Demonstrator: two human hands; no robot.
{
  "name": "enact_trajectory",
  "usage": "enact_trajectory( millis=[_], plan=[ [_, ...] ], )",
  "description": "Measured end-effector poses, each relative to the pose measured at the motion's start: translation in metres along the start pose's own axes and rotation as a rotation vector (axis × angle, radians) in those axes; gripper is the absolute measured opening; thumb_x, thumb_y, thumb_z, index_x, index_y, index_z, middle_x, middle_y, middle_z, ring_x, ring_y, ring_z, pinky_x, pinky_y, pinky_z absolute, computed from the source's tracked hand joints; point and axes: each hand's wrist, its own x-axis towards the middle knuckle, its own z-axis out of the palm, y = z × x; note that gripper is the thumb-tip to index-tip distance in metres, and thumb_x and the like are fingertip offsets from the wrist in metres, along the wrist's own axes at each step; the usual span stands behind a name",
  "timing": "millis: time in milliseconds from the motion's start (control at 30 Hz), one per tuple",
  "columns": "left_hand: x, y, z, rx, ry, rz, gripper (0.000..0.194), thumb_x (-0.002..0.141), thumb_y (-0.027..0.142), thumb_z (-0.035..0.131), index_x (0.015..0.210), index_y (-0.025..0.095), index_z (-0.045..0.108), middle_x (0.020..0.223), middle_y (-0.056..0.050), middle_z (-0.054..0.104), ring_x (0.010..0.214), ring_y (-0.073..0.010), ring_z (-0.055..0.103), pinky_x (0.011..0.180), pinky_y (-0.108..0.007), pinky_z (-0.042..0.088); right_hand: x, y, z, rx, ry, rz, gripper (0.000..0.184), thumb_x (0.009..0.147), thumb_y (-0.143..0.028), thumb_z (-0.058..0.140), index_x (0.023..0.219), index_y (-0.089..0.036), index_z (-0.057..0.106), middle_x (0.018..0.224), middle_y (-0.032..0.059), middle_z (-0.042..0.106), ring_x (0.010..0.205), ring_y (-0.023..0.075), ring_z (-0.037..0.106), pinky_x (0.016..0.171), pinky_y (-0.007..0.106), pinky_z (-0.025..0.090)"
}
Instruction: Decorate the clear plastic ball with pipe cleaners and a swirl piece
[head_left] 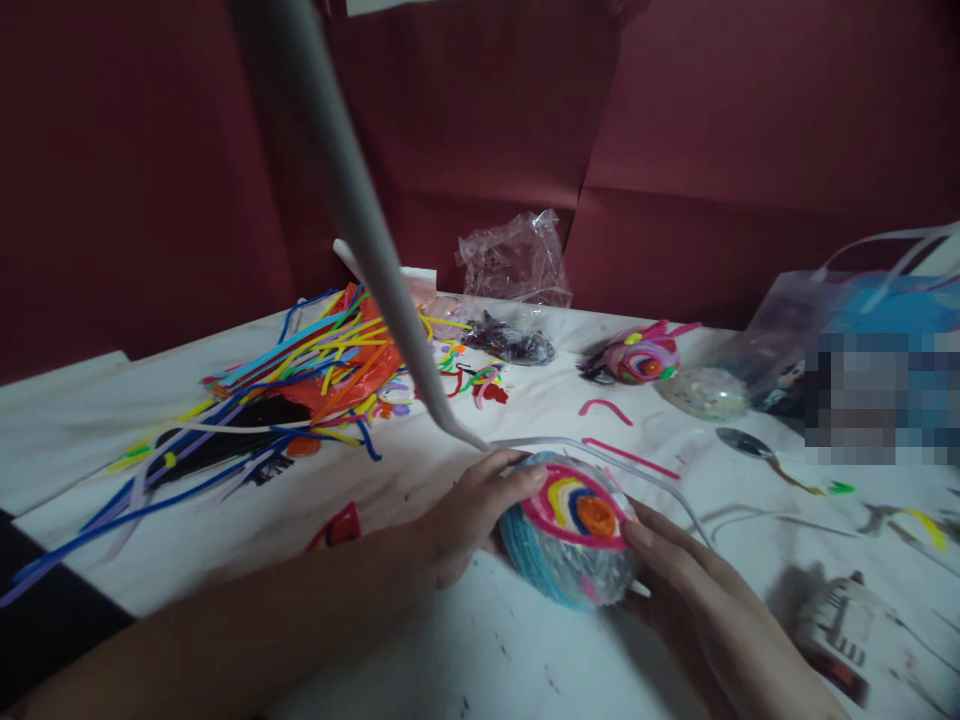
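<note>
Between my hands is a rounded, clear ball-like craft piece [592,580], tilted toward me. Light-blue strands wrap its left side. On its top sits an eye-shaped decoration [574,505] with a pink outline and yellow, dark-blue and orange inside. My left hand [480,510] grips the left side, thumb on the pink outline. The right side is held by my right hand [686,570], fingertips at the pink edge; part of that hand is hidden behind the piece. A thin white tip shows beside the right fingers, too small to name.
Colourful fuzzy stems [322,370] pile at the left. A grey pole [360,220] slants down before me. Behind lie a clear plastic bag [517,265] and a pink decorated piece [641,355]. At the right are a spoon [746,442], a bag [795,310] and a small white object [840,625].
</note>
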Motion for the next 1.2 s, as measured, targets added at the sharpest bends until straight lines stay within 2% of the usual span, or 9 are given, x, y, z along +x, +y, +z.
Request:
enact_trajectory(
  millis=[167, 300, 433, 633, 933, 1200],
  plan=[
    [0.0014, -0.0023, -0.0022, -0.001, -0.043, -0.011, 0.05, 0.067, 0.049, 0.065, 0.107, 0.02, 0.057, 0.104, -0.011, 0.061, 0.087, -0.0251, 0.06, 0.059, -0.03, 0.05, 0.0015, 0.0013, -0.0091, -0.016, -0.096, 0.002, 0.046, 0.096, -0.042, 0.071, 0.129, -0.017, 0.052, 0.128, 0.008, 0.035, 0.113, 0.0307, 0.032, 0.086, 0.032, 0.044],
    [0.0009, -0.0035, -0.0012, -0.02, -0.042, 0.002, 0.049, 0.068, 0.048, 0.065, 0.107, 0.019, 0.057, 0.107, -0.011, 0.062, 0.094, -0.0272, 0.059, 0.067, -0.034, 0.05, 0.0031, -0.0004, -0.0081, 0.048, -0.117, -0.002, 0.045, 0.095, -0.039, 0.071, 0.129, -0.016, 0.052, 0.127, 0.0096, 0.036, 0.111, 0.0312, 0.033, 0.09, 0.034, 0.042],
    [0.0009, -0.0044, -0.0017, -0.034, -0.097, 0.003, 0.048, 0.072, 0.046, 0.063, 0.11, 0.019, 0.056, 0.11, -0.013, 0.062, 0.098, -0.0291, 0.059, 0.072, -0.037, 0.049, 0.0029, -0.0012, -0.0083, 0.088, -0.136, 0.019, 0.043, 0.097, -0.034, 0.07, 0.131, -0.016, 0.051, 0.127, 0.0098, 0.035, 0.111, 0.0306, 0.034, 0.091, 0.035, 0.041],
    [0.0023, -0.0043, -0.0044, -0.048, -0.135, -0.001, 0.048, 0.072, 0.046, 0.063, 0.11, 0.018, 0.056, 0.109, -0.013, 0.062, 0.098, -0.0294, 0.058, 0.075, -0.039, 0.049, 0.0019, -0.0015, -0.0057, 0.147, -0.077, 0.016, 0.045, 0.092, -0.033, 0.076, 0.128, -0.018, 0.053, 0.124, 0.0104, 0.038, 0.109, 0.0312, 0.037, 0.089, 0.037, 0.042],
    [0.0031, -0.0058, -0.0042, -0.017, -0.111, 0.006, 0.051, 0.073, 0.05, 0.06, 0.112, 0.018, 0.055, 0.107, -0.014, 0.062, 0.092, -0.0287, 0.06, 0.07, -0.038, 0.05, 0.0032, -0.0008, -0.004, 0.128, -0.069, 0.025, 0.045, 0.089, -0.039, 0.078, 0.123, -0.018, 0.057, 0.121, 0.0101, 0.042, 0.101, 0.0304, 0.044, 0.089, 0.035, 0.04],
    [0.0021, -0.0034, -0.0038, -0.035, -0.119, 0.013, 0.045, 0.072, 0.046, 0.062, 0.108, 0.02, 0.059, 0.106, -0.012, 0.063, 0.091, -0.0254, 0.06, 0.065, -0.032, 0.049, 0.0038, 0.0008, -0.0067, 0.127, -0.084, 0.019, 0.045, 0.092, -0.037, 0.076, 0.125, -0.015, 0.055, 0.126, 0.0108, 0.037, 0.107, 0.0307, 0.039, 0.09, 0.033, 0.04]
  ],
)
